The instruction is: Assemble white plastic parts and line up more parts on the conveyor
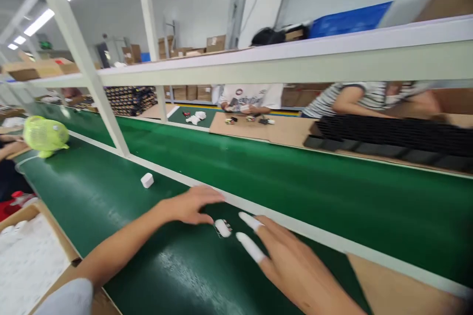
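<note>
With your left hand (194,205) spread wide and your right hand (291,258) parted at its white-covered fingertips (251,247), neither holding anything, close gently on the small white piece (223,228) between them, favouring its rounded body over its darker edge.

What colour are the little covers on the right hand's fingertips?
White; the covers on the right hand show in the head view.
</note>
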A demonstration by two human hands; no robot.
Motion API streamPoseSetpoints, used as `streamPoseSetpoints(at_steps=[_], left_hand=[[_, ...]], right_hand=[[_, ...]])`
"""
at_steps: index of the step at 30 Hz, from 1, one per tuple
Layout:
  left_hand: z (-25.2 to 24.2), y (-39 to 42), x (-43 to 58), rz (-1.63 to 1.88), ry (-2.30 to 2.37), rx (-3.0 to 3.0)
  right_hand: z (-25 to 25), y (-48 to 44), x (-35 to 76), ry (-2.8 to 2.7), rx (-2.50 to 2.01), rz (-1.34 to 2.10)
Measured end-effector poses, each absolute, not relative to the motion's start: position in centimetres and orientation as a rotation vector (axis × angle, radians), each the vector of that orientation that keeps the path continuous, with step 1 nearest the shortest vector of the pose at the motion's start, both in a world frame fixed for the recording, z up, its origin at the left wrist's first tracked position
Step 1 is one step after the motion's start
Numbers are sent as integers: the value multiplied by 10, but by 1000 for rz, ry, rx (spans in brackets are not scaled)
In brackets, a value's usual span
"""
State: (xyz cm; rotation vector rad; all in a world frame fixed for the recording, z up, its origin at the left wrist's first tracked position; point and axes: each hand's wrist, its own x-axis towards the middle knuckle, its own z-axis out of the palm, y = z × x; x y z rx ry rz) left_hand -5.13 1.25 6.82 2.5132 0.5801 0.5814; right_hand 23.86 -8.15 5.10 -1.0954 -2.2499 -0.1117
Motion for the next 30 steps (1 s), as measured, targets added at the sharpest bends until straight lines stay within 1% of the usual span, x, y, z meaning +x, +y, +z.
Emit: streamPoseSetpoints(at_steps=[2,6,11,15,20,25,27,30], left_hand=[[65,13,-77,779,836,2387],[33,8,-107,775,996,2254],[4,-6,-108,803,1041,2196],[1,-7,-106,822,1025,2212],[-1,-13,-106,762,1037,2197],[-1,-18,-107,663,1069,2147],[-2,-19,-107,642,1077,2149],[-4,-21,-107,635,1075,2173]], right_hand=[[38,-89,228,-2373,-1192,-33],[12,-92,201,-2404,-1346,83],[4,-84,184,-2481,-1345,74],[-1,-79,183,-2513,-1316,106],[-6,-73,191,-2337,-1251,360],[5,-69,201,-2322,-1253,563],[10,-72,201,-2303,-1314,527],[12,-78,192,-2223,-1530,385]])
